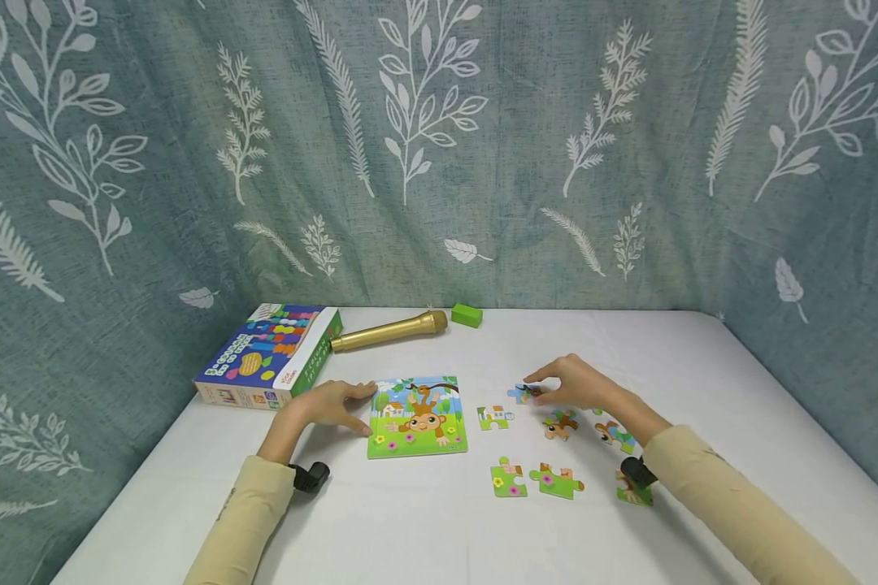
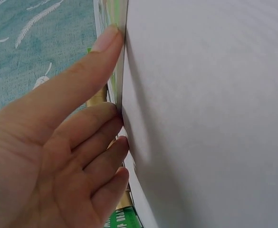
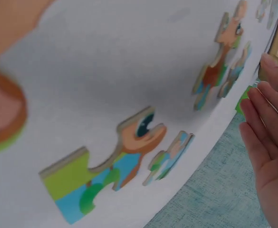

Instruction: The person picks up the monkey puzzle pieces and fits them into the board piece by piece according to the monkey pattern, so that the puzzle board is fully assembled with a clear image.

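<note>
A square jigsaw board (image 1: 419, 398) with a monkey picture lies flat on the white table. My left hand (image 1: 328, 405) rests at its left edge, thumb and fingers spread along the side; in the left wrist view the thumb (image 2: 108, 40) touches that edge. Over to the right, my right hand (image 1: 574, 383) reaches in with thumb and forefinger apart around a small blue puzzle piece (image 1: 519, 395). Other loose pieces lie nearby: a house piece (image 1: 493, 418), a brown monkey piece (image 1: 559, 425), two green flower pieces (image 1: 508, 479) and several by the right forearm.
A colourful box (image 1: 267, 353) stands at the back left. Beside it lies a gold microphone-shaped stick (image 1: 388, 331), with a green block (image 1: 467, 315) close to its head. A patterned curtain (image 1: 512, 162) hangs behind the white table (image 1: 402, 528).
</note>
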`<state>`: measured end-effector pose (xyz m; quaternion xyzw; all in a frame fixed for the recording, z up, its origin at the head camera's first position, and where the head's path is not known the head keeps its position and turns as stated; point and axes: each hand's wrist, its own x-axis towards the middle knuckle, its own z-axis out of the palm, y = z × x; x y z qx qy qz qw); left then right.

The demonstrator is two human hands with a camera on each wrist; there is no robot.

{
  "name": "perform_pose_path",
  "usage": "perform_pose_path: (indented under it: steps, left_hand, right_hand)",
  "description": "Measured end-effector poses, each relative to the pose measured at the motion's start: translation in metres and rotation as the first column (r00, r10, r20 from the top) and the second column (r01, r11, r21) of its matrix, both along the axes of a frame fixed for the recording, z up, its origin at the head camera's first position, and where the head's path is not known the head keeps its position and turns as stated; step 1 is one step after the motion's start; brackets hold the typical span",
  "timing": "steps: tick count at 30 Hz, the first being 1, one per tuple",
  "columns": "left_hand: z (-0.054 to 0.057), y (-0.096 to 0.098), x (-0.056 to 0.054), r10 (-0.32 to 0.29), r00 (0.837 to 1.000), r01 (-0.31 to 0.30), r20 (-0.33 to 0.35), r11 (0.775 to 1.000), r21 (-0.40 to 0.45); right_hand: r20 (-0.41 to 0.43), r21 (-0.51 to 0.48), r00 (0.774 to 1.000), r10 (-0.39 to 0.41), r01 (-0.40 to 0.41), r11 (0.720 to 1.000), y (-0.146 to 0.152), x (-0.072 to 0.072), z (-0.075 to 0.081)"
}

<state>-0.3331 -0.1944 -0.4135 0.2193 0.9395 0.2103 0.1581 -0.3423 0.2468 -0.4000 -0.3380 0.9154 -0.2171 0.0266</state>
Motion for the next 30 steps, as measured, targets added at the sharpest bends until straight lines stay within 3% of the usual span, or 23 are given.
perform_pose_path:
  steps: [13,22,30]
  left_hand:
    - [0.003,-0.001,0.001,-0.011,1.0,0.011,0.004,1.0,0.002]
    - [0.001,-0.001,0.0,-0.005,1.0,0.005,0.013,1.0,0.007]
    - [-0.004,-0.003,-0.002,-0.016,1.0,0.016,-0.006,1.0,0.005]
  right_hand:
    - [0.021,0.055,0.998,-0.061,0.06,0.997,0.002,-0.009,-0.011]
    - [-0.017,0.007,0.997,-0.081,0.081,0.997,0.002,-0.009,-0.021]
    - [-0.074,-0.051,0.995,-0.064,0.06,0.997,0.0,-0.004,-0.013]
